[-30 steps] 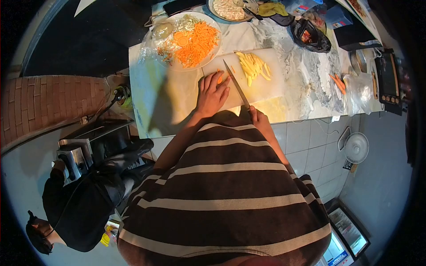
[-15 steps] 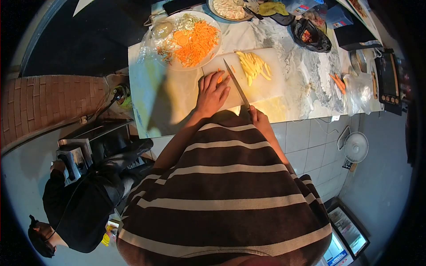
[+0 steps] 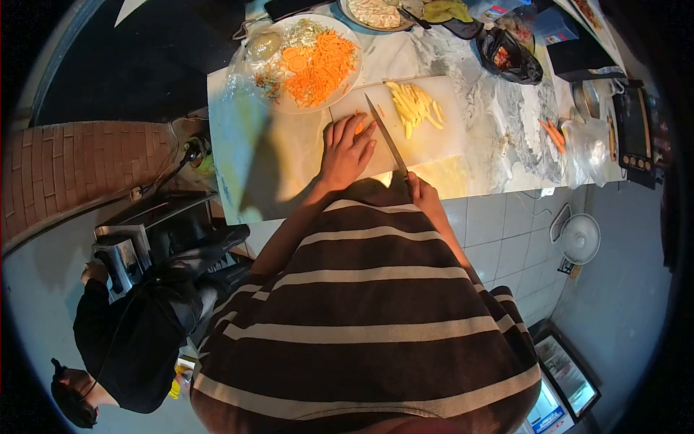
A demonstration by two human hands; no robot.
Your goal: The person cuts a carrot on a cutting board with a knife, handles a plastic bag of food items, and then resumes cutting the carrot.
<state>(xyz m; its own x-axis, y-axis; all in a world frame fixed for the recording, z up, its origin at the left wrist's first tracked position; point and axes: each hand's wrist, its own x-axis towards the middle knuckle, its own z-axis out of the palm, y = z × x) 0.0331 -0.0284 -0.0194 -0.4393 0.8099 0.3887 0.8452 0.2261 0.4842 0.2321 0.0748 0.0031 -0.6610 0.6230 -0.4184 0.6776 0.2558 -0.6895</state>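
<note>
As the head camera looks down over my striped shirt, I read both hands at the near edge of the white cutting board [image 3: 434, 141].

1. Left hand [image 3: 345, 153]: it lies palm down on the board. The fingers [image 3: 353, 132] are extended and slightly spread, and they pin a small orange carrot piece [image 3: 359, 128] against the surface. Only the tip of that piece shows between the fingertips.
2. Right hand [image 3: 421, 192]: it sits just above the hem of the shirt, and its fingers are clenched around the handle of the knife [image 3: 387, 139]. The blade runs diagonally away from me across the board, and its edge sits just beside the left fingertips and the carrot piece.
3. Board contents: a heap of pale yellow strips [image 3: 415, 108] lies on the far right part of the board, apart from the blade.
4. Surroundings: a round plate [image 3: 352, 40] beyond the board's left corner carries shredded carrot and other cut vegetables. Whole carrots [image 3: 553, 134] lie well to the right on the marble counter [image 3: 506, 137], beside a clear plastic bag [image 3: 587, 145]. A black bag [image 3: 508, 58] sits at the far side.
5. A second person in dark clothing [image 3: 126, 336] works at lower left, well apart from the counter.
</note>
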